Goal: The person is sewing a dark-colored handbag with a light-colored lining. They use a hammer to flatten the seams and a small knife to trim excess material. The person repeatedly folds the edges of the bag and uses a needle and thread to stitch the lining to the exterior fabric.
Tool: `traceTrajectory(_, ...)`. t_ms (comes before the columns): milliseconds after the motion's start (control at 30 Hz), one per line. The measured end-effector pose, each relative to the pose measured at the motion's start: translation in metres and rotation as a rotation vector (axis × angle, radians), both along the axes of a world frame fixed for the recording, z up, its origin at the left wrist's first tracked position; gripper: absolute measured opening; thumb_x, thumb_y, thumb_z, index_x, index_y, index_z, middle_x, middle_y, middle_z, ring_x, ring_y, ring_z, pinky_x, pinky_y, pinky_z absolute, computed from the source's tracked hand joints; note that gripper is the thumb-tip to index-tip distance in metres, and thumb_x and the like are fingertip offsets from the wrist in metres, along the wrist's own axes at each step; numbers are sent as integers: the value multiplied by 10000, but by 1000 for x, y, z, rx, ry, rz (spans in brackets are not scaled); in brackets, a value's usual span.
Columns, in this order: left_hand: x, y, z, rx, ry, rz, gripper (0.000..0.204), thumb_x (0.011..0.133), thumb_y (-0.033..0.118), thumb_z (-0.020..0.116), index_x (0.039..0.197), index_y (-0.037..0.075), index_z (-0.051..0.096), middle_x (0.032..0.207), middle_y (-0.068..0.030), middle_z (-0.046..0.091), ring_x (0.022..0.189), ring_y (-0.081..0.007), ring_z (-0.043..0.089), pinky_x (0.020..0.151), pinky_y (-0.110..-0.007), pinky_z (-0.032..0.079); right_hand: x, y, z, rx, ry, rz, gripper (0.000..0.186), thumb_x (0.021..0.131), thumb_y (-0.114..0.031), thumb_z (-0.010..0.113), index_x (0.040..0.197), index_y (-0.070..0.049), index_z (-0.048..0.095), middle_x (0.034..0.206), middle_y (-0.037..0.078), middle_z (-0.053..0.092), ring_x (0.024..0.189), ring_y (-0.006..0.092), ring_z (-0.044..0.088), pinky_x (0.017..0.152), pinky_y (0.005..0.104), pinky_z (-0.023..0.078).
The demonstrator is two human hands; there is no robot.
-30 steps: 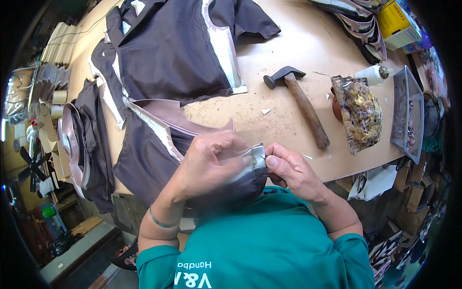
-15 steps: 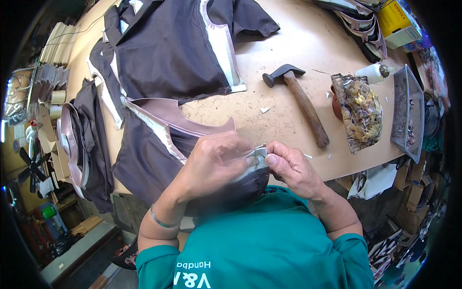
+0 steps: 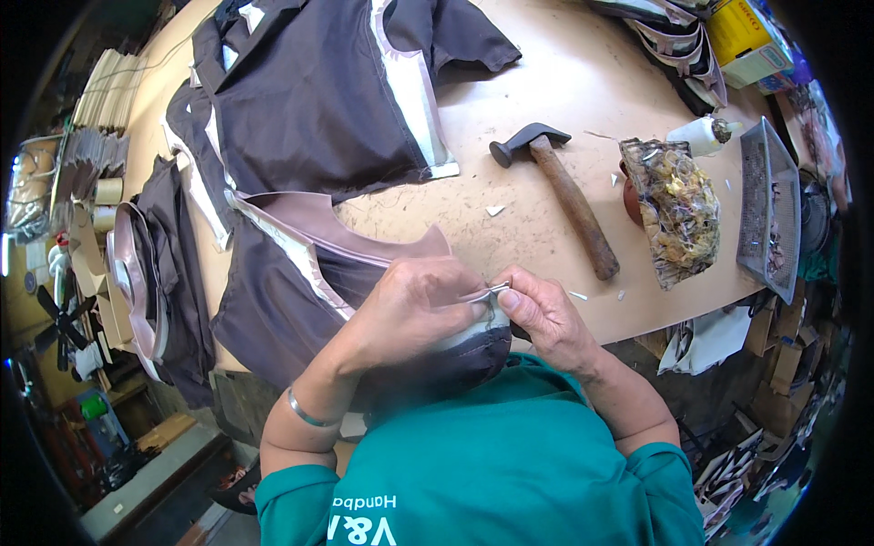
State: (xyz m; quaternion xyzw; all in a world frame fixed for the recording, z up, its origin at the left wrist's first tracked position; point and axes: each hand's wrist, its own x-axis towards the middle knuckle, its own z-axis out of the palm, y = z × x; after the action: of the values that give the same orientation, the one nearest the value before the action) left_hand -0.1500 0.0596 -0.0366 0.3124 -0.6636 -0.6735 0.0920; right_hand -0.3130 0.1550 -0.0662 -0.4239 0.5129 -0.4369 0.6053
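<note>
A dark fabric bag lining (image 3: 269, 309) with a pink leather-like trim (image 3: 373, 238) and white backing strips lies over the table's near edge and hangs toward me. My left hand (image 3: 414, 296) is closed on the end of its trim, thumb and fingers pinching the white-backed edge. Close beside it, my right hand (image 3: 546, 314) pinches the same end between thumb and forefinger. A small shiny grey bit (image 3: 499, 288) shows between the fingertips; I cannot tell whether it is metal or folded trim.
A wooden-handled hammer (image 3: 578, 209) lies ahead on the table (image 3: 510, 232). To its right are a glue-crusted block (image 3: 678, 214), a white bottle (image 3: 701, 136) and a mesh basket (image 3: 767, 209). More dark lining pieces (image 3: 314, 100) lie at the back and left (image 3: 173, 282).
The pinched trim end has turned between my fingers, so its edge now looks narrower and shinier. Both hands stay closed on it in nearly the same place.
</note>
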Motion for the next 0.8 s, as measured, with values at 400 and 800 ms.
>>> traceTrajectory(400,40,-4,21,-3,141,500,125,750,32,624,865,7,584,872,1,530,768,-71,492,678,-211,403,-28,7,-27,-62,826,295,228,809,-154,527,1007,-44,498,890,193,563,804,373,545,683,447,428)
traceTrajectory(800,82,-5,33,-146,141,435,167,854,54,511,960,-60,569,825,-24,549,745,-75,492,679,-192,384,-34,3,-42,-109,848,748,347,771,-83,510,1116,-92,474,935,161,519,809,343,528,686,420,446)
